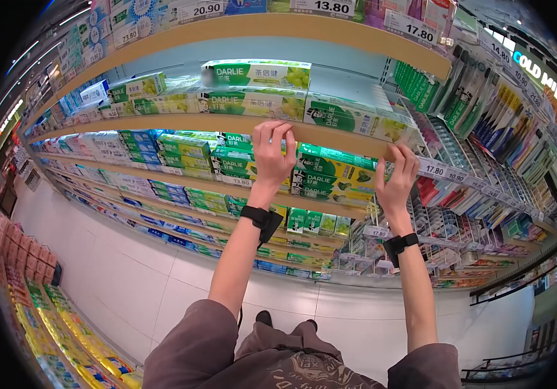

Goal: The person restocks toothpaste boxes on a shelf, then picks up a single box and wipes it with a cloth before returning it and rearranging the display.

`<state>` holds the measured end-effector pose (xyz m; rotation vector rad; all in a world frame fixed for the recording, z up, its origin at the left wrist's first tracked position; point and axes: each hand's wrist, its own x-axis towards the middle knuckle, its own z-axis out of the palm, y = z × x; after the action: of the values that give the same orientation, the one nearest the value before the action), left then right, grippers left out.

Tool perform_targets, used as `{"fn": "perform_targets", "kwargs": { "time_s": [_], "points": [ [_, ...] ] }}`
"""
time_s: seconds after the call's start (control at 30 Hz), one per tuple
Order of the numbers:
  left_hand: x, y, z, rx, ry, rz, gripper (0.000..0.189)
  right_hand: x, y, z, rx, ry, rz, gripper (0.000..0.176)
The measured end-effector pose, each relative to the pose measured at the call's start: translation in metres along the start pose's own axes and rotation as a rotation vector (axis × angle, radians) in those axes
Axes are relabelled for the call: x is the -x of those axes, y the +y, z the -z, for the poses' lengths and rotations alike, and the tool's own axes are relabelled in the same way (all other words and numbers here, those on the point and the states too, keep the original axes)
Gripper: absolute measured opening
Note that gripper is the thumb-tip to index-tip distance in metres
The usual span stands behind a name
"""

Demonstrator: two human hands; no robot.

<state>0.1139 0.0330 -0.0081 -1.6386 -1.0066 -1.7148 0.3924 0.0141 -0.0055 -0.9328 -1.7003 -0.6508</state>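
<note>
- Shelf edge (337, 136) — runs from about 9 to 2 o'clock, touched by both hands.
- Left hand (274, 152), 12 o'clock: fingers narrow, bent over it — grip, cannot tell.
- Right hand (398, 173), near 3: fingers bent at its end; grip, cannot tell.
- DARLIE box (259, 73), 12 o'clock, atop lower box (246, 102).

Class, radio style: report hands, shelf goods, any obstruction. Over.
Left hand and right hand at shelf edge, neither holding a box. Upper DARLIE box atop box row. Nothing seen in the way.
</note>
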Motion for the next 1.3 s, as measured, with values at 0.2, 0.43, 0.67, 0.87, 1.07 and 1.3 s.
{"fn": "perform_targets", "kwargs": {
  "time_s": [0.2,0.43,0.67,0.87,1.07,1.3],
  "points": [
    [-0.001,0.001,0.000,-0.005,0.000,0.004,0.014,0.001,0.000,-0.006,-0.016,0.016,-0.024,0.037],
    [-0.001,0.000,-0.001,-0.005,-0.010,0.001,0.014,0.001,-0.001,-0.007,-0.021,0.030,-0.041,0.038],
    [0.001,-0.001,-0.002,-0.009,-0.001,-0.004,0.013,0.001,-0.006,0.001,-0.065,0.014,-0.052,0.040],
    [-0.001,0.001,-0.003,-0.002,0.020,0.005,0.014,0.054,-0.037,0.017,-0.254,-0.013,-0.116,0.034],
    [-0.001,-0.001,0.000,-0.016,0.002,-0.006,0.015,0.210,-0.060,0.005,-0.525,-0.532,-0.917,0.023],
    [-0.001,0.000,-0.001,-0.001,0.010,0.004,0.016,0.282,-0.041,-0.024,-0.932,-0.534,-1.863,0.061]
  ]
}}
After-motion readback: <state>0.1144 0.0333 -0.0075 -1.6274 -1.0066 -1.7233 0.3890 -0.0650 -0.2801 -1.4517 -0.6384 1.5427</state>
